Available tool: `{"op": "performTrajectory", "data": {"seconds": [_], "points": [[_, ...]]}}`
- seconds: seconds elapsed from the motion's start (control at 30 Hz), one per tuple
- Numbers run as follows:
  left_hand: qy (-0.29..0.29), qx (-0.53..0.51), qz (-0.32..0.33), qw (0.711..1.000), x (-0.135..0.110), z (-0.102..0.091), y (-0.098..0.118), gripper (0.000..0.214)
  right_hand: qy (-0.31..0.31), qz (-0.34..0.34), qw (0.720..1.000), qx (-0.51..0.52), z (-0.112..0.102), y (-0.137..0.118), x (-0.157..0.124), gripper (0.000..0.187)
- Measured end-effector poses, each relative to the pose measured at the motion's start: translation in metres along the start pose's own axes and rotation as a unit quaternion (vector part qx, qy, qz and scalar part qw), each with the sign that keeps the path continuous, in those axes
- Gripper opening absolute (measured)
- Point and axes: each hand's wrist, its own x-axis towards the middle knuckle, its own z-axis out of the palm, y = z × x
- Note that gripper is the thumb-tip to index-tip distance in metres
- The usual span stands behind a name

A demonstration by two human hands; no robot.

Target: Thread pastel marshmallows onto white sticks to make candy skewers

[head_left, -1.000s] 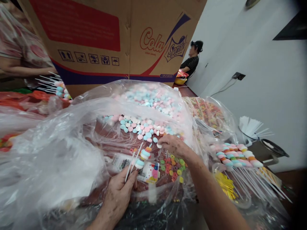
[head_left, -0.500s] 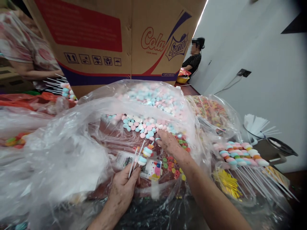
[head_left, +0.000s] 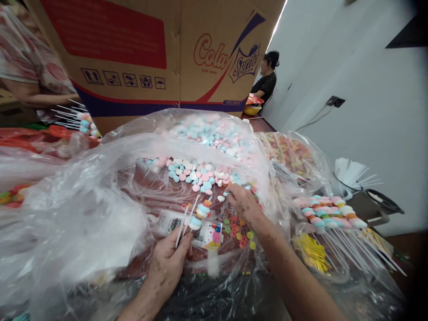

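My left hand (head_left: 168,258) is closed on thin white sticks (head_left: 185,220) that carry a few blue, white and orange candies (head_left: 199,216) near their upper ends. My right hand (head_left: 243,203) reaches into the open clear plastic bag (head_left: 100,196), fingertips pinched on a small candy at the edge of a heap of pink, blue and white candies (head_left: 200,176). Small coloured ring candies (head_left: 241,232) lie just below that hand.
A large cardboard box (head_left: 150,53) stands behind the bag. Finished candy skewers (head_left: 329,214) lie at the right above gold twist ties (head_left: 310,252), with another candy bag (head_left: 290,154) behind. A person sits at the far wall; another person's arm shows at the upper left.
My right hand moved a little up into the candy heap and back down toward the ring candies. My left hand kept the sticks nearly still.
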Motion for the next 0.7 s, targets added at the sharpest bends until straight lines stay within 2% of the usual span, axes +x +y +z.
{"op": "performTrajectory", "data": {"seconds": [0.1,0.2,0.43,0.5,0.63,0.7], "points": [[-0.002,0.002,-0.001,1.0,0.0,0.0,-0.002,0.033,0.046,0.012,0.999,0.015,-0.007,-0.005,0.0,0.017],[0.001,0.003,0.004,1.0,0.0,0.001,-0.004,0.034,0.052,0.002,0.999,-0.001,-0.012,-0.009,-0.002,0.022],[0.004,-0.007,-0.003,1.0,0.0,0.0,0.001,0.032,-0.054,-0.045,0.996,-0.055,-0.002,-0.023,-0.008,0.024],[0.004,-0.009,-0.002,1.0,0.0,0.0,0.001,0.033,-0.053,-0.026,0.997,-0.054,0.0,-0.025,-0.005,0.023],[0.003,0.0,0.008,1.0,0.0,0.0,0.0,0.032,-0.076,0.051,0.993,0.076,-0.002,-0.018,0.003,0.018],[0.004,0.0,0.006,1.0,0.0,0.0,0.0,0.031,-0.084,0.073,0.988,0.106,-0.002,-0.011,0.005,0.017]]}}
